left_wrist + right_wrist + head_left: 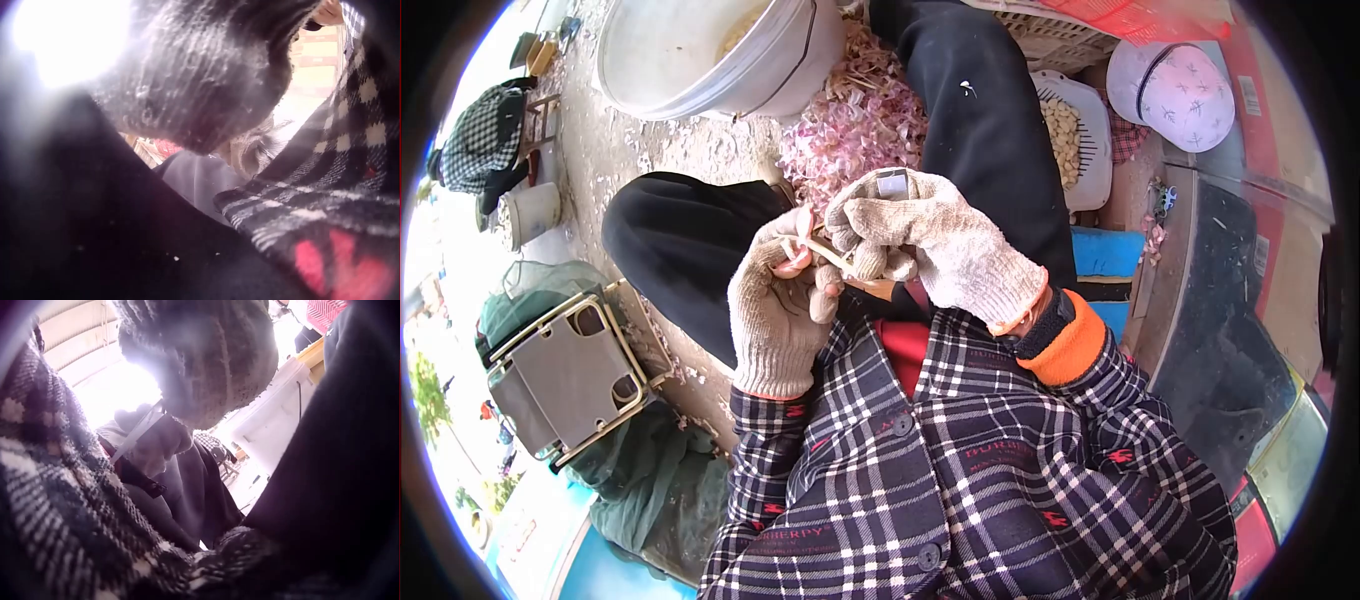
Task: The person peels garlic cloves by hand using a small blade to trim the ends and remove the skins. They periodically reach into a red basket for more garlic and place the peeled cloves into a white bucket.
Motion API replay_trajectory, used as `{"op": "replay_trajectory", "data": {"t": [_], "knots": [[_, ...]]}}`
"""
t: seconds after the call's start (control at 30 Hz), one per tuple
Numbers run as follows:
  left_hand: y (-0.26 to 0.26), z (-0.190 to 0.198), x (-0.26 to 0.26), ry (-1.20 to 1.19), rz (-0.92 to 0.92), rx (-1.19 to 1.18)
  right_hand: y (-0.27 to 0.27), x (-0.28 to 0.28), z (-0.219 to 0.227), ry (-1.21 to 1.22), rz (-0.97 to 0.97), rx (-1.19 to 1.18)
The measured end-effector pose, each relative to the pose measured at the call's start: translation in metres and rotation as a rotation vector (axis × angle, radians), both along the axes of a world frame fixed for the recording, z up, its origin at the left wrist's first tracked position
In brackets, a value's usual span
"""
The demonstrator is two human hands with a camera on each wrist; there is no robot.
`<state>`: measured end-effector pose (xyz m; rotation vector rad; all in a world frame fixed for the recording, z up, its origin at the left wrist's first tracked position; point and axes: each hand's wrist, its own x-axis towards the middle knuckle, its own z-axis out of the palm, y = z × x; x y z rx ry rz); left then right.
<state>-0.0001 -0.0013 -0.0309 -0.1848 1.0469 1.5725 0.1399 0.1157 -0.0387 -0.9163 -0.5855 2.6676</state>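
Note:
In the head view, my gloved left hand (pixel 775 315) pinches a pink-skinned garlic bulb (pixel 792 262) between fingers and thumb. A pale stem (pixel 830 254) runs from it to the curled fingers of my gloved right hand (pixel 950 235), which grip its other end. Both hands are close together above the lap. The left glove (pixel 206 75) fills the top of the left wrist view. In the right wrist view the right glove (pixel 203 362) is at the top, beside a thin pale strip (pixel 139 432) that I cannot identify. The right palm's contents are hidden.
Pink and white peelings (pixel 850 140) lie between the legs. Beyond are a white bucket (pixel 690 75) and, at right, a white basket (pixel 1097 160) with peeled cloves (pixel 1060 135). A folding chair (pixel 565 380) stands at left; a pink-topped round container (pixel 1190 100) is upper right.

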Motion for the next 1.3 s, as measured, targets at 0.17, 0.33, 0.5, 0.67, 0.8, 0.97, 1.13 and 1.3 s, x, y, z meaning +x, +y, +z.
{"op": "replay_trajectory", "data": {"t": [0.17,0.33,0.5,0.67,0.8,0.97,1.13,1.3], "knots": [[-0.003,-0.002,0.005,-0.068,-0.013,0.052,0.003,-0.001,-0.002,0.106,0.015,0.032],[0.000,0.005,0.004,0.015,-0.082,0.041,0.015,0.017,0.007,-0.099,-0.128,0.165],[-0.001,0.001,0.000,-0.125,-0.096,0.076,0.076,0.144,0.035,-0.604,-0.655,0.568],[0.007,-0.002,0.008,-0.078,-0.119,0.096,0.104,0.279,0.022,-1.898,-0.099,0.922],[0.010,0.007,0.012,-0.044,-0.101,0.069,0.065,0.197,0.036,-1.359,-0.265,0.942],[0.008,0.009,0.013,0.070,-0.130,0.074,0.008,0.044,0.060,-0.512,0.116,0.652],[0.005,0.013,0.012,0.201,-0.109,-0.008,-0.006,0.002,0.033,-0.439,0.198,0.782],[0.003,0.023,0.006,0.425,-0.128,-0.076,0.002,0.012,0.008,-0.148,-0.010,0.251]]}}
